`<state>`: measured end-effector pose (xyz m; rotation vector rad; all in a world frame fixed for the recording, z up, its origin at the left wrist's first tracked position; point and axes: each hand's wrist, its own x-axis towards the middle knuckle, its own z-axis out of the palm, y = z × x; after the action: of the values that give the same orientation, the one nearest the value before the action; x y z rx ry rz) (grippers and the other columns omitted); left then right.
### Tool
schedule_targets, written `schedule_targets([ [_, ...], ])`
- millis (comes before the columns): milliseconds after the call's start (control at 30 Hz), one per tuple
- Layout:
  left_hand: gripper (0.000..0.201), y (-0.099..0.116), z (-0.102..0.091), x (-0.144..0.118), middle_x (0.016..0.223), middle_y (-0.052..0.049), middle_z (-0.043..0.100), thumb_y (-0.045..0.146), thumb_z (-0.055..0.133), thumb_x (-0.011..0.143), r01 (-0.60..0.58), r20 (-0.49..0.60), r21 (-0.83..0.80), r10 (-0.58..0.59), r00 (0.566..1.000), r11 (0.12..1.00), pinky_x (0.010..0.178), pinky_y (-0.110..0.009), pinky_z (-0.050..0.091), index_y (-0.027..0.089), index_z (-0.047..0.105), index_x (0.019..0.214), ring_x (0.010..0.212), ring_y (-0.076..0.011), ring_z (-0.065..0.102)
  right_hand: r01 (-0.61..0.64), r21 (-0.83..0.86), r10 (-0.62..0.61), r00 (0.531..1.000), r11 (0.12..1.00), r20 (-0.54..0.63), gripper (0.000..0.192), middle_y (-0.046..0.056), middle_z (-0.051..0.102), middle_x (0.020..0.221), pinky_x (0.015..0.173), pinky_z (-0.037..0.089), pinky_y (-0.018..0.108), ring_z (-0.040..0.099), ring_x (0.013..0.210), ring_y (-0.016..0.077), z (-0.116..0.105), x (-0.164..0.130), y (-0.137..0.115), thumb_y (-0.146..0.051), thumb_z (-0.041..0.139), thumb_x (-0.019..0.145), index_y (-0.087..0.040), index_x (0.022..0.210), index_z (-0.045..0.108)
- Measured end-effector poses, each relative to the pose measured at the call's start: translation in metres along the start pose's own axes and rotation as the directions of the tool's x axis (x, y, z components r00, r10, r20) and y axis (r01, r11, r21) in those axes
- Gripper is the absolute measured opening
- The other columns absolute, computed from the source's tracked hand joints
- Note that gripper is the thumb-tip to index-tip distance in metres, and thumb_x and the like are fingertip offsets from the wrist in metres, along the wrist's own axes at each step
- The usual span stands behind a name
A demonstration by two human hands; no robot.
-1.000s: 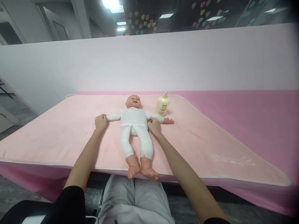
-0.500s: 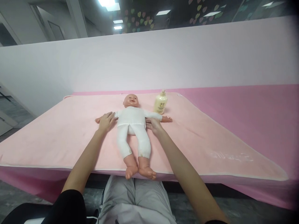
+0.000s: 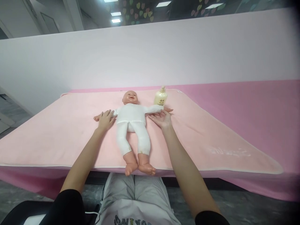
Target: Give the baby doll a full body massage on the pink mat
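A baby doll in a white cloth body lies on its back, arms spread and bare feet at the front edge of the table. My left hand rests over the doll's arm on the left side, fingers stretched across the sleeve near its wrist. Palm up, my right hand lies just below the doll's other arm, its fingers extended and the fingertips near the forearm and wrist. Behind that arm stands a pale yellow pump bottle, its lower part hidden.
A pale pink towel covers much of the table under the doll. Darker pink cloth shows to the right. A white low wall runs along the back, with glass above it. My lap is against the front edge.
My right hand has moved outward along the doll's arm toward its wrist and turned palm up, and that arm sits slightly higher. My left hand stays on the other arm. The view has tilted down slightly.
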<state>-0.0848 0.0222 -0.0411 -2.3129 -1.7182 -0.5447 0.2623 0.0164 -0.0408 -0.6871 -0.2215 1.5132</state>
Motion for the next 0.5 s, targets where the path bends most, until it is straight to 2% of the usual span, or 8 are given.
schedule_targets([
  [100,0.054,-0.011,-0.003,0.000,0.148,-0.011,0.042,0.039,0.041,0.090,0.034,0.005,0.026,-0.034,0.999,0.999,0.115,-0.055,0.011,0.025,0.039,0.143,0.137,-0.0278,0.036,0.073,-0.062,-0.074,0.997,0.995,-0.015,0.021,0.006,0.058,0.112,0.090,0.053,0.050,0.060,0.107,0.0194,-0.009,-0.002,-0.011,-0.018,0.046,0.079,-0.024,0.099,0.046],
  [200,0.056,-0.033,-0.006,0.000,0.141,-0.014,0.049,0.043,0.043,0.088,0.105,-0.005,0.043,-0.105,0.995,0.994,0.113,-0.062,0.007,0.024,0.041,0.141,0.132,-0.0316,0.042,0.107,-0.149,-0.111,0.994,0.983,-0.014,0.022,0.005,0.057,0.114,0.090,0.054,0.048,0.061,0.106,0.0181,-0.012,-0.002,-0.014,-0.018,0.052,0.081,-0.025,0.102,0.048],
  [233,0.057,-0.040,-0.007,0.000,0.136,-0.015,0.054,0.045,0.043,0.087,0.129,-0.001,0.038,-0.129,0.992,0.991,0.112,-0.062,0.011,0.023,0.043,0.140,0.128,-0.0324,0.045,0.115,-0.174,-0.119,0.993,0.978,-0.015,0.027,0.005,0.057,0.115,0.090,0.055,0.047,0.061,0.105,0.0177,-0.012,-0.001,-0.013,-0.017,0.054,0.080,-0.026,0.105,0.049],
  [300,0.058,-0.050,-0.006,0.000,0.126,-0.015,0.059,0.048,0.045,0.086,0.182,0.013,0.027,-0.183,0.983,0.983,0.107,-0.056,0.027,0.022,0.046,0.137,0.120,-0.0336,0.052,0.139,-0.221,-0.148,0.989,0.965,-0.023,0.039,0.004,0.057,0.117,0.089,0.055,0.045,0.061,0.106,0.0169,-0.011,0.002,-0.010,-0.014,0.057,0.079,-0.029,0.114,0.047],
  [367,0.058,-0.053,-0.006,-0.001,0.121,-0.016,0.061,0.049,0.045,0.085,0.224,0.014,0.038,-0.225,0.974,0.974,0.099,-0.050,0.038,0.021,0.047,0.135,0.115,-0.0344,0.054,0.192,-0.275,-0.211,0.977,0.942,-0.043,0.055,0.004,0.056,0.123,0.089,0.055,0.044,0.060,0.109,0.0163,-0.009,0.007,-0.006,-0.011,0.058,0.077,-0.033,0.125,0.043],
  [500,0.054,-0.044,-0.006,-0.004,0.119,-0.016,0.061,0.046,0.044,0.086,0.258,-0.002,0.073,-0.259,0.966,0.963,0.094,-0.047,0.040,0.020,0.048,0.134,0.113,-0.0348,0.054,0.354,-0.378,-0.419,0.902,0.855,-0.104,0.079,0.004,0.047,0.139,0.087,0.055,0.041,0.055,0.119,0.0162,-0.008,0.014,0.000,-0.008,0.061,0.072,-0.036,0.140,0.032],
])
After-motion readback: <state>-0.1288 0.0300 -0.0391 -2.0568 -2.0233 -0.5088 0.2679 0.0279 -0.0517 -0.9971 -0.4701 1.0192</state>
